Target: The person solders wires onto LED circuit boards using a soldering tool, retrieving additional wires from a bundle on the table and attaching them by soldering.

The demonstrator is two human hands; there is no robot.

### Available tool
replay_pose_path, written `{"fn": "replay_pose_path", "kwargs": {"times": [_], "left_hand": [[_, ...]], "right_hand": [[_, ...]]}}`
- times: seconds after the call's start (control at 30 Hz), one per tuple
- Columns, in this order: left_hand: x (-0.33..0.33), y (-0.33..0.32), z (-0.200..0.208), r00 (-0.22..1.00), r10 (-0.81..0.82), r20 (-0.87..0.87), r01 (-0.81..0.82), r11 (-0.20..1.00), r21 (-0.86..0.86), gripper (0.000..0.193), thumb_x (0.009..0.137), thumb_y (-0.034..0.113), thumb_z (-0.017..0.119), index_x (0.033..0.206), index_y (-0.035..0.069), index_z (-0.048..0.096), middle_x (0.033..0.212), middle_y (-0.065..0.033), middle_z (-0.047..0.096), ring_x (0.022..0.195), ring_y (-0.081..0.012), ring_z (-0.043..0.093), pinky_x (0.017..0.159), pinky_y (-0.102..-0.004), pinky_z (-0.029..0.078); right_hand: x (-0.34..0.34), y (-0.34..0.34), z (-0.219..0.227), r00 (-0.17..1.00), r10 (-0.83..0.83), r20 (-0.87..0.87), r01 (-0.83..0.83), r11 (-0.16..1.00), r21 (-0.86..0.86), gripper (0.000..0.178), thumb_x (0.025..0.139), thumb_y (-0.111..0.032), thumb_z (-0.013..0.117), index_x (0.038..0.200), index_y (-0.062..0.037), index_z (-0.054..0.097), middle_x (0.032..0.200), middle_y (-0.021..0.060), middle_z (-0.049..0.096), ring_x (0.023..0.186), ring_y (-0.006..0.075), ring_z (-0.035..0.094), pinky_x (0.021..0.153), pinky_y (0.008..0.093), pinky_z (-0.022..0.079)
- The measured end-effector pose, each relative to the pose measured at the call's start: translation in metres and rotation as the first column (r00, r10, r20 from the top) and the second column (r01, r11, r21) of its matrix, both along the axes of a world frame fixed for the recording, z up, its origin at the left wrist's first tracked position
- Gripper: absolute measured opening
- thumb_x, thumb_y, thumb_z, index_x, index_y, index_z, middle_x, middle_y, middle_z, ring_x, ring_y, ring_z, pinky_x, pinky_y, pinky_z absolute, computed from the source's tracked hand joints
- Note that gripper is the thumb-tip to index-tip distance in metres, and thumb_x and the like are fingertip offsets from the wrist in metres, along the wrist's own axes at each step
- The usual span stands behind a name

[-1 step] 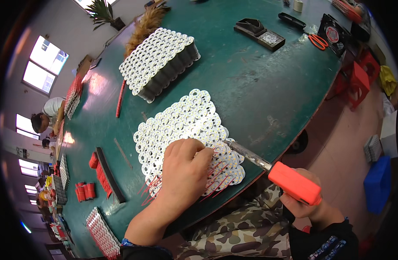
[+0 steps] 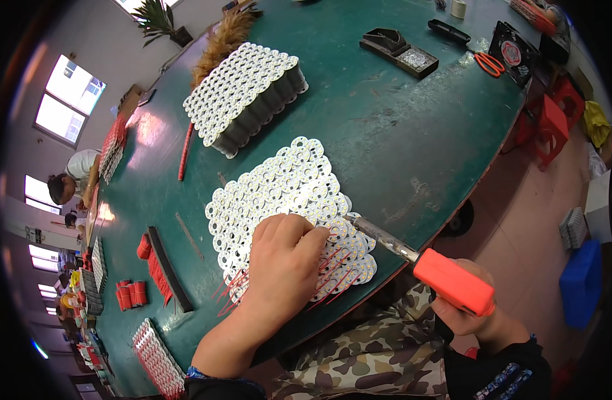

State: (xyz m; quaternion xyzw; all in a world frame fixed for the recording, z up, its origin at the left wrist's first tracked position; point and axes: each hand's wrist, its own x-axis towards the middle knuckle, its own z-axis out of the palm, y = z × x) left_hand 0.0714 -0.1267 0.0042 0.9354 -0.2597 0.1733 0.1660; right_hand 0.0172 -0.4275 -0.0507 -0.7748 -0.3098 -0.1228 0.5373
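Observation:
A sheet of white round LED boards (image 2: 273,183), set close together in rows, lies on the green table in front of me. My left hand (image 2: 286,260) rests on its near half, thumb and forefinger pinched; a thin red wire shows at the fingertips, partly hidden. Several more red wires (image 2: 336,261) lie across the near boards on both sides of that hand. My right hand (image 2: 466,317) is wrapped round the orange-red handle of a soldering iron (image 2: 453,281). Its metal tip reaches the boards just right of my left fingertips.
Beyond the sheet stands a thick stack of white round boards (image 2: 243,87). Bundles of red wire (image 2: 131,293) and a dark curved strip (image 2: 167,270) lie left. A black tray (image 2: 399,53) and orange-handled scissors (image 2: 489,65) lie far right. The table edge (image 2: 476,190) curves along my right.

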Motion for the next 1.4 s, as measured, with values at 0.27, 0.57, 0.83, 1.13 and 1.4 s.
{"fn": "replay_pose_path", "kwargs": {"times": [0.27, 0.57, 0.83, 1.13, 1.4], "left_hand": [[-0.001, -0.003, -0.006, 1.0, -0.03, -0.004, 0.03, 0.998, 0.06, 0.021, 0.074, 0.005, 0.076, 0.094, 0.01, 0.072, 0.078, -0.004, 0.059, 0.077, -0.0256, 0.061, 0.089, -0.0451, 0.05], [-0.003, -0.006, -0.005, 1.0, -0.018, -0.02, 0.02, 0.995, 0.103, 0.022, 0.074, 0.007, 0.077, 0.096, 0.012, 0.073, 0.078, -0.0026, 0.058, 0.079, -0.0241, 0.061, 0.096, -0.0464, 0.048], [-0.003, -0.007, -0.005, 1.0, -0.016, -0.01, 0.017, 0.993, 0.116, 0.02, 0.076, 0.008, 0.077, 0.095, 0.012, 0.073, 0.077, -0.0027, 0.056, 0.078, -0.0239, 0.06, 0.096, -0.0465, 0.048], [-0.003, -0.008, -0.006, 1.0, -0.018, 0.0, 0.018, 0.993, 0.12, 0.018, 0.076, 0.007, 0.075, 0.094, 0.011, 0.073, 0.077, -0.0025, 0.056, 0.079, -0.0235, 0.06, 0.096, -0.0466, 0.048], [-0.003, -0.009, -0.006, 1.0, -0.015, 0.009, 0.014, 0.993, 0.12, 0.018, 0.076, 0.007, 0.074, 0.094, 0.011, 0.073, 0.076, -0.0029, 0.055, 0.078, -0.0235, 0.06, 0.097, -0.0469, 0.048]], "right_hand": [[-0.001, 0.0, 0.01, 0.996, 0.033, -0.088, -0.035, 0.999, -0.025, 0.056, 0.075, -0.004, 0.079, 0.126, 0.0036, 0.058, 0.09, 0.0121, 0.074, 0.065, 0.0267, 0.067, 0.059, 0.0361, 0.052], [-0.003, 0.003, 0.006, 0.996, 0.028, -0.088, -0.028, 1.0, 0.002, 0.055, 0.074, -0.005, 0.081, 0.124, 0.0044, 0.059, 0.097, 0.0157, 0.073, 0.068, 0.0275, 0.069, 0.06, 0.0364, 0.053], [-0.003, 0.003, 0.006, 0.996, 0.036, -0.087, -0.037, 0.999, -0.002, 0.056, 0.074, -0.003, 0.081, 0.124, 0.0058, 0.058, 0.096, 0.0166, 0.072, 0.068, 0.0272, 0.069, 0.06, 0.035, 0.053], [-0.005, 0.006, 0.013, 0.996, 0.011, -0.09, -0.012, 1.0, -0.003, 0.059, 0.071, -0.001, 0.082, 0.125, 0.0054, 0.059, 0.097, 0.0155, 0.072, 0.071, 0.0281, 0.07, 0.061, 0.035, 0.054], [-0.003, 0.005, 0.016, 0.994, 0.019, -0.107, -0.022, 1.0, -0.021, 0.057, 0.073, -0.002, 0.081, 0.125, 0.0053, 0.059, 0.096, 0.0153, 0.072, 0.071, 0.0281, 0.07, 0.062, 0.0357, 0.054]]}}
